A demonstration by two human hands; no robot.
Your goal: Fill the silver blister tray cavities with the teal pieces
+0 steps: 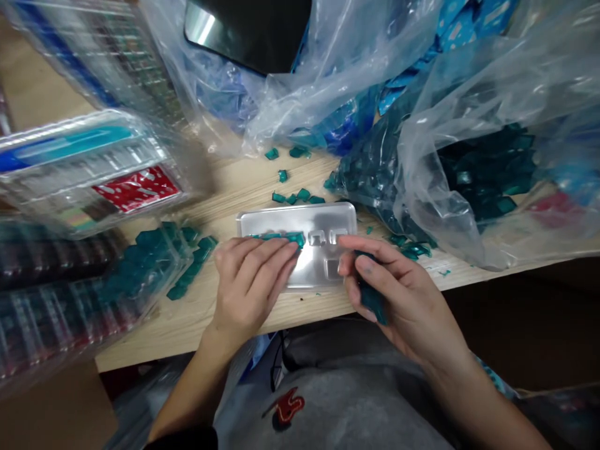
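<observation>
Your left hand lies flat, fingers together, pressing a strip of teal plastic pieces against the silvery moulded tray at twelve o'clock. Your right hand pinches a teal stack; a loose pinch could spill pieces past the table edge at six o'clock.

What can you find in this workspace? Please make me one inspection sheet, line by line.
surface: light wooden table, loose teal pieces scattered on it
job's things: silver tray with moulded recesses; teal strip lying across it
clutter: clear plastic bags of teal pieces; stacked packaged trays; dark slab
grippers: left hand over the strip; right hand gripping a teal stack
cables: thin dark loop below the table edge, possibly a cable
surroundings: grey garment with red patch
</observation>
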